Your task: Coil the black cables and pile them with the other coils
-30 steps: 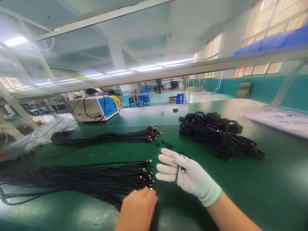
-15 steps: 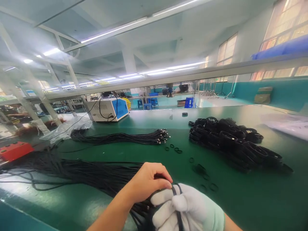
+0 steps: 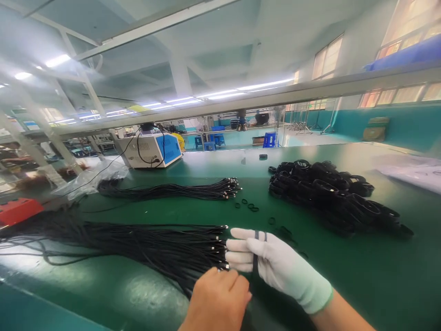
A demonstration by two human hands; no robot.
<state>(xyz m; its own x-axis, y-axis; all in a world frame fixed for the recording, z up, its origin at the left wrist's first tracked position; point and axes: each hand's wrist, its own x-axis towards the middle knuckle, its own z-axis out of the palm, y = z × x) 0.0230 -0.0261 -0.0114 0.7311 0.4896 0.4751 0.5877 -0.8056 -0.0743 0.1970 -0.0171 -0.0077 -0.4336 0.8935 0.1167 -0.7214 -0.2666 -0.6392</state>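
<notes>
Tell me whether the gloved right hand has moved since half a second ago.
Yes: the gloved right hand has moved forward, away from the wearer, closer to the small loose black rings.

Blue-sided machine and red box

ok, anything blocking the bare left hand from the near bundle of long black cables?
Nothing visible: bare left hand is by the near cable bundle; white-gloved right hand is beside it, not between.
</notes>
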